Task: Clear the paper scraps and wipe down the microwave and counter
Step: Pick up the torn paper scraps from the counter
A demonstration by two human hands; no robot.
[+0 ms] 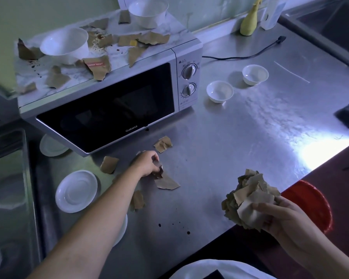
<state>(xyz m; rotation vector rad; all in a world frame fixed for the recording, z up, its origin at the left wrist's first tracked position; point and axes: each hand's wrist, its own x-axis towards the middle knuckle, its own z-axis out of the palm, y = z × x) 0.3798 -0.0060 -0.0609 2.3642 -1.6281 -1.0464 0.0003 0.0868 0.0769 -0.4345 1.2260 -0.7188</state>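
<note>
In front of the microwave (109,101), the left hand (147,164) rested on the steel table (240,137), its fingers (155,157) curled, pinching a brown paper scrap (166,181). Farther out from the microwave, at the table's edge, the right hand (286,216) gripped a crumpled wad of scraps (250,198). More torn pieces (101,67) littered the microwave's top beside two white bowls (66,45).

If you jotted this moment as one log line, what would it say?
phase: pickup | left hand: pinching scrap on counter | right hand: holding scrap wad | microwave: top littered
</note>
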